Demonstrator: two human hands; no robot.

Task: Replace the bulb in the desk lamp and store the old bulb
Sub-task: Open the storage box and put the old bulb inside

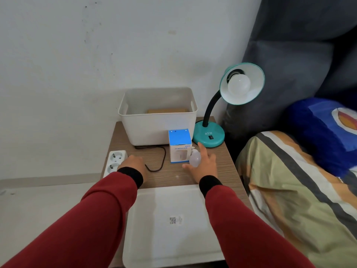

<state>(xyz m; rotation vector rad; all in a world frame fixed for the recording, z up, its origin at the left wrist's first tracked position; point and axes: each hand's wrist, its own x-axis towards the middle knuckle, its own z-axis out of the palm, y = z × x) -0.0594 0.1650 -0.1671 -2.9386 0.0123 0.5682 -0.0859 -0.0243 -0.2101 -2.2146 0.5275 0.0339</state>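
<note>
Your right hand (202,165) covers part of the loose bulb (195,158), so you cannot tell whether the fingers grip it. Your left hand (132,163) hides its own fingers. The bin (157,115) wall masks most of the brown box (167,111) inside. The tray (170,225) runs off the near edge.

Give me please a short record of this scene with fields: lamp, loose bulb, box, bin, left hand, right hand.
lamp: teal desk lamp, a bulb in its shade
loose bulb: loose bulb lies on the table, beside the box
box: blue bulb box, upright
bin: white bin, a brown item inside
left hand: left hand beside the power strip
right hand: right hand, fingers spread at the loose bulb
</note>
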